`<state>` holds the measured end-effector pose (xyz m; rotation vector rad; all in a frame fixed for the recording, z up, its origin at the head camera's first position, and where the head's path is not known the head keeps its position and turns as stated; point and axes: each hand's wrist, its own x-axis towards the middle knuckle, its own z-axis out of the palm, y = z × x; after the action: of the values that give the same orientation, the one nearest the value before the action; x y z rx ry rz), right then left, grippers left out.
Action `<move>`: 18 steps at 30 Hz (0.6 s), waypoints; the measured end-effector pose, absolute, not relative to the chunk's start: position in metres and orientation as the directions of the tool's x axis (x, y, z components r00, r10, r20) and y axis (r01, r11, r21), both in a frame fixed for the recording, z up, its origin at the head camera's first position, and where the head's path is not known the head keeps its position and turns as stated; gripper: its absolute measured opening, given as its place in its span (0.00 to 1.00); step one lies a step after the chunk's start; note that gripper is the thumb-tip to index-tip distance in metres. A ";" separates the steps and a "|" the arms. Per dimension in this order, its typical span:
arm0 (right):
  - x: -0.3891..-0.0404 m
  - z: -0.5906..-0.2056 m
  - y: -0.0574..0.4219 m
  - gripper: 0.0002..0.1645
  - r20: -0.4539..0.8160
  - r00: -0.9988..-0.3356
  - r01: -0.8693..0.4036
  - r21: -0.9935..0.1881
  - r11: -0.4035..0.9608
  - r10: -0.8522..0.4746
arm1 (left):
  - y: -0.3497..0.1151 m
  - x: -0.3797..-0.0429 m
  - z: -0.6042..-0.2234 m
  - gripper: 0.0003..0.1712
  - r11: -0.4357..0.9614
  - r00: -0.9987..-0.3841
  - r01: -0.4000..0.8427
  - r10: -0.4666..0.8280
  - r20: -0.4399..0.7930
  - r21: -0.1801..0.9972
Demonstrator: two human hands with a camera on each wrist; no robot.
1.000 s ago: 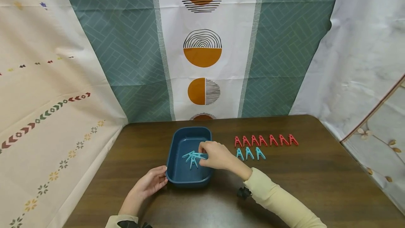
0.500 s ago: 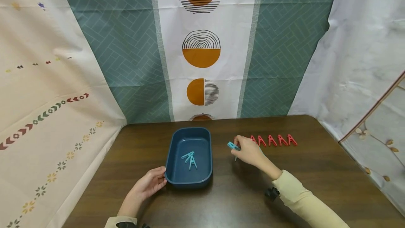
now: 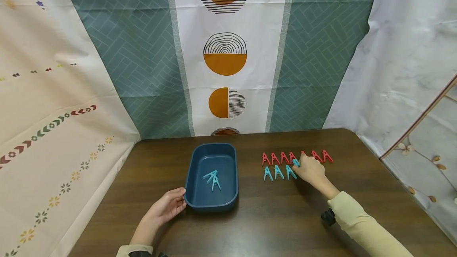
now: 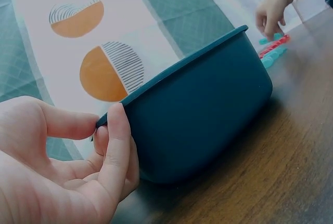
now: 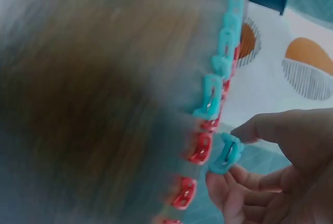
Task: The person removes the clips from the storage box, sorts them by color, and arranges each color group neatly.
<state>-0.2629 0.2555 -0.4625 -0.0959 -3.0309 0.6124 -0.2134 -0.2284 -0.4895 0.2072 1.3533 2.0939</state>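
My left hand (image 3: 165, 208) pinches the near left rim of a dark blue bin (image 3: 211, 205); the left wrist view shows thumb and fingers on its rim (image 4: 171, 73). A few light blue clothespins (image 3: 216, 182) lie inside the bin. Over on the right, my right hand (image 3: 313, 171) pinches a light blue clothespin (image 5: 227, 154) between thumb and fingers. It is at the right end of a row of light blue clothespins (image 3: 279, 172) on the table. Behind that row runs a line of red clothespins (image 3: 274, 158), one partly hidden by my right hand.
The brown wooden table (image 3: 271, 225) carries the bin at left of centre and the clothespin rows at right. A patterned cloth (image 3: 228, 90) hangs behind the table's far edge, with pale cloths on both sides.
My right hand took a light blue clothespin from the bin and moved right, past the light blue row, with it. The left hand stays on the bin's rim.
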 end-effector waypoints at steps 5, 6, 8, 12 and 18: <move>-0.266 -0.468 0.263 0.23 -0.037 -0.994 0.107 -0.343 0.933 0.100 | -0.228 -0.213 -0.490 0.16 -0.267 -0.792 -0.417 0.576 -0.204 0.869; -0.266 -0.469 0.263 0.24 -0.054 -0.994 0.112 -0.335 0.936 0.099 | -0.228 -0.214 -0.490 0.16 -0.266 -0.792 -0.418 0.575 -0.205 0.868; -0.265 -0.469 0.264 0.25 -0.076 -0.993 0.111 -0.323 0.940 0.091 | -0.228 -0.214 -0.490 0.15 -0.265 -0.792 -0.421 0.574 -0.209 0.868; -0.265 -0.465 0.265 0.27 -0.057 -0.996 0.081 -0.324 0.943 0.066 | -0.228 -0.213 -0.490 0.15 -0.263 -0.792 -0.428 0.571 -0.218 0.865; -0.265 -0.453 0.259 0.20 0.054 -0.998 0.021 -0.356 0.934 0.043 | -0.228 -0.212 -0.489 0.15 -0.267 -0.792 -0.427 0.571 -0.215 0.864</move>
<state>-0.2651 0.2587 -0.4527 -0.0506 -3.0300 0.5559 -0.2124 -0.2284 -0.4893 0.1832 1.3629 2.0894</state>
